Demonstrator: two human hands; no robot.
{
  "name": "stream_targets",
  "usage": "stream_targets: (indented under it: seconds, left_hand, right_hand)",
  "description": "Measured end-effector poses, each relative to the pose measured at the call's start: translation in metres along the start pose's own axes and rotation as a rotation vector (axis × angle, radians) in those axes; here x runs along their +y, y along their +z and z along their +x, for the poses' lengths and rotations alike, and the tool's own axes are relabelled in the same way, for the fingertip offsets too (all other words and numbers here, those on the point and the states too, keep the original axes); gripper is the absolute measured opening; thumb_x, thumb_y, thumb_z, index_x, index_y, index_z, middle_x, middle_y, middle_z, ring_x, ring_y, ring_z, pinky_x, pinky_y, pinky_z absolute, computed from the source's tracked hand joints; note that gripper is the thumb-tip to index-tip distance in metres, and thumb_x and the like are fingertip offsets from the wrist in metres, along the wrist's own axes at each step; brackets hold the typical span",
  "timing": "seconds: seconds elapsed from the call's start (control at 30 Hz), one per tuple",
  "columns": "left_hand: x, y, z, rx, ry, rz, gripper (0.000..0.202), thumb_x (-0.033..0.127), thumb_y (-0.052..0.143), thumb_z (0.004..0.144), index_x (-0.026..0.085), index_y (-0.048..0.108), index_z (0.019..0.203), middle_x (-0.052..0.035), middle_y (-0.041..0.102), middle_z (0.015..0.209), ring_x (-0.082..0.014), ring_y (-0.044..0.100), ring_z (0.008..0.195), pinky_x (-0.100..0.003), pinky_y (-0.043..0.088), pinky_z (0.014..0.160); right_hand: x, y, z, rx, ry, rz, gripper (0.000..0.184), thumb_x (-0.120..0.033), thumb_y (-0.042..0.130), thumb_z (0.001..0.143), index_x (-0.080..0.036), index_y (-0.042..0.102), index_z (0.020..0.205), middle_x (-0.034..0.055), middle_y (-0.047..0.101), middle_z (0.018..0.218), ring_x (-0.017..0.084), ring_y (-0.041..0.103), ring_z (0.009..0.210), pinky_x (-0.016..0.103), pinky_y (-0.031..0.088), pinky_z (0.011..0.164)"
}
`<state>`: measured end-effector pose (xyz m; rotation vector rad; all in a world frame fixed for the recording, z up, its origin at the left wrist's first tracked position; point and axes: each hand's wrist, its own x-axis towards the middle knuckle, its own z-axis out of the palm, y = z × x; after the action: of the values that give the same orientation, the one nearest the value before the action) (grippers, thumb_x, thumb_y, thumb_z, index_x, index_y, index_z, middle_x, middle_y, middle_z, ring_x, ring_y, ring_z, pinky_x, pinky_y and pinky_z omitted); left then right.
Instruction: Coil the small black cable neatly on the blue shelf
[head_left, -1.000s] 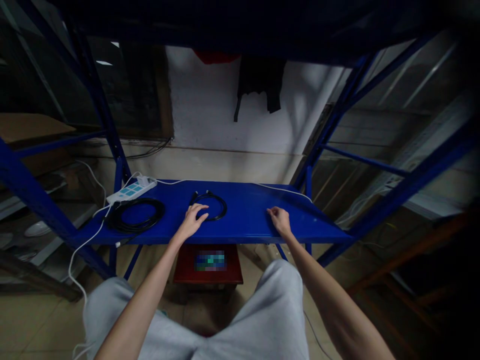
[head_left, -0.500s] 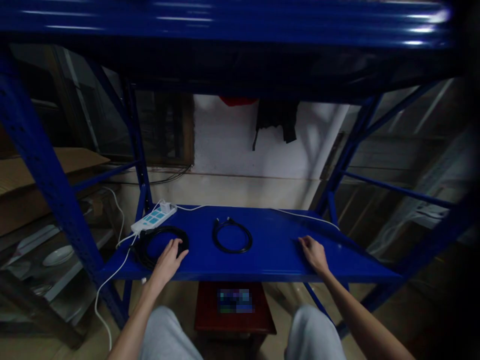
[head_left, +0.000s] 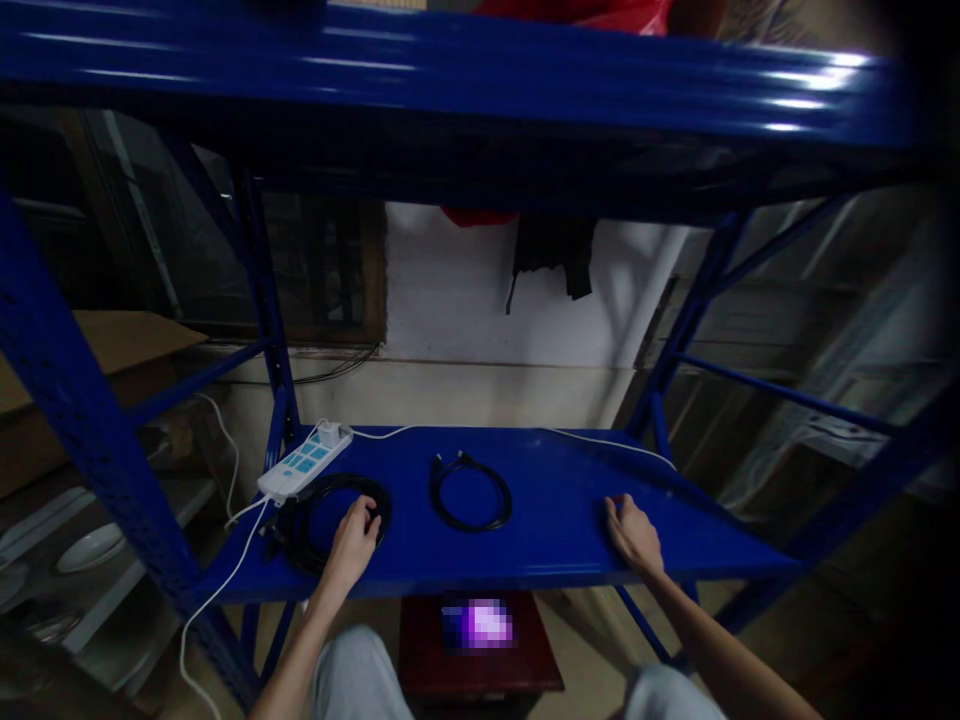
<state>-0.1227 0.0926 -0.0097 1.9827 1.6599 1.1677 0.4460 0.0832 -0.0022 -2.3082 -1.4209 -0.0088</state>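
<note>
My left hand (head_left: 352, 541) lies on the large black cable coil (head_left: 324, 508) at the left of the blue shelf (head_left: 555, 530), its fingers curled over the coil's right side. A smaller black cable loop (head_left: 471, 491) with its two plugs at the far end lies in the middle of the shelf, untouched. My right hand (head_left: 632, 535) rests near the shelf's front edge on the right, fingers bent down on the metal, holding nothing I can see.
A white power strip (head_left: 302, 462) sits at the shelf's back left, its white cords trailing along the back and down the left side. Blue uprights and an upper shelf (head_left: 450, 70) frame the space. A red stool (head_left: 480, 645) stands under the shelf. Dishes lie low at left.
My left hand has left the small loop in the middle and moved left onto the large coil. The view has tilted up, showing the upper shelf. The right hand stays put.
</note>
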Motion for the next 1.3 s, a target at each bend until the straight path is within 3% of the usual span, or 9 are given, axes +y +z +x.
stream_targets:
  seconds: [0.27, 0.43, 0.53, 0.63, 0.77, 0.9, 1.0, 1.13, 1.3]
  left_hand:
    - [0.012, -0.01, 0.015, -0.014, -0.163, 0.088, 0.022, 0.019, 0.057, 0.084, 0.019, 0.066, 0.103, -0.0056, 0.069, 0.087, -0.0193, 0.067, 0.082, -0.029, 0.048, 0.076]
    - [0.032, -0.038, 0.048, 0.047, -0.135, 0.165, 0.029, 0.025, 0.056, 0.084, 0.022, 0.07, 0.11, -0.0069, 0.074, 0.089, -0.025, 0.069, 0.086, -0.032, 0.049, 0.075]
    - [0.035, -0.057, 0.067, 0.067, -0.078, 0.115, 0.033, 0.024, 0.054, 0.083, 0.015, 0.071, 0.109, -0.0098, 0.073, 0.088, -0.0254, 0.068, 0.087, -0.033, 0.049, 0.08]
    - [0.032, -0.071, 0.074, 0.012, -0.111, -0.025, 0.041, 0.029, 0.054, 0.082, 0.01, 0.069, 0.115, -0.0073, 0.071, 0.08, -0.0217, 0.065, 0.073, -0.032, 0.05, 0.075]
    - [0.029, -0.074, 0.061, -0.065, -0.22, -0.242, 0.057, 0.041, 0.062, 0.078, 0.008, 0.064, 0.124, -0.0021, 0.066, 0.071, -0.0149, 0.056, 0.055, -0.028, 0.045, 0.059]
    - [0.033, -0.055, 0.042, -0.091, -0.232, -0.294, 0.059, 0.045, 0.069, 0.072, 0.007, 0.067, 0.118, -0.0017, 0.065, 0.068, -0.0164, 0.06, 0.06, -0.03, 0.049, 0.065]
    - [0.039, -0.041, 0.03, -0.117, -0.161, -0.146, 0.043, 0.044, 0.066, 0.075, 0.011, 0.073, 0.103, -0.0071, 0.07, 0.081, -0.021, 0.065, 0.076, -0.037, 0.052, 0.08]
    - [0.051, -0.032, 0.01, -0.007, -0.062, 0.142, 0.035, 0.046, 0.055, 0.087, 0.017, 0.074, 0.094, -0.0116, 0.067, 0.109, -0.0259, 0.063, 0.105, -0.041, 0.047, 0.099]
    - [0.059, -0.024, -0.03, -0.112, -0.009, 0.407, 0.032, 0.048, 0.064, 0.085, 0.025, 0.071, 0.105, -0.0089, 0.063, 0.116, -0.029, 0.057, 0.111, -0.042, 0.046, 0.097]
  right_hand:
    - [-0.008, -0.007, -0.004, -0.035, -0.001, -0.039, 0.046, -0.048, 0.023, 0.102, -0.016, 0.054, 0.114, 0.015, 0.067, 0.103, 0.028, 0.065, 0.093, 0.036, 0.045, 0.074]
    - [-0.013, -0.011, -0.011, -0.023, -0.006, -0.055, 0.041, -0.04, 0.026, 0.102, -0.014, 0.057, 0.109, 0.0157, 0.067, 0.1, 0.027, 0.065, 0.088, 0.034, 0.044, 0.072]
    - [-0.009, -0.008, -0.013, -0.01, -0.007, -0.037, 0.039, -0.038, 0.029, 0.102, -0.014, 0.058, 0.111, 0.0157, 0.067, 0.099, 0.026, 0.065, 0.088, 0.033, 0.043, 0.072]
    - [-0.005, -0.005, -0.014, 0.002, -0.005, -0.02, 0.038, -0.036, 0.031, 0.101, -0.013, 0.059, 0.112, 0.0164, 0.067, 0.098, 0.026, 0.065, 0.087, 0.033, 0.043, 0.071]
    - [-0.003, -0.005, -0.017, 0.01, -0.033, -0.042, 0.03, -0.03, 0.038, 0.098, -0.013, 0.059, 0.111, 0.0156, 0.066, 0.099, 0.026, 0.064, 0.088, 0.033, 0.042, 0.073]
    - [-0.006, -0.009, -0.021, 0.003, -0.078, -0.062, 0.027, -0.025, 0.039, 0.096, -0.013, 0.058, 0.111, 0.0158, 0.066, 0.1, 0.027, 0.062, 0.095, 0.034, 0.041, 0.077]
    - [-0.006, -0.011, -0.022, 0.007, -0.125, -0.085, 0.028, -0.025, 0.037, 0.096, -0.012, 0.057, 0.111, 0.0164, 0.065, 0.102, 0.029, 0.06, 0.096, 0.035, 0.041, 0.076]
    - [-0.004, -0.01, -0.021, 0.012, -0.162, -0.109, 0.028, -0.026, 0.036, 0.096, -0.013, 0.057, 0.11, 0.0156, 0.064, 0.102, 0.029, 0.059, 0.096, 0.036, 0.04, 0.076]
    - [-0.004, -0.008, -0.02, 0.015, -0.176, -0.13, 0.029, -0.028, 0.035, 0.097, -0.014, 0.058, 0.107, 0.0158, 0.064, 0.102, 0.029, 0.058, 0.095, 0.037, 0.04, 0.075]
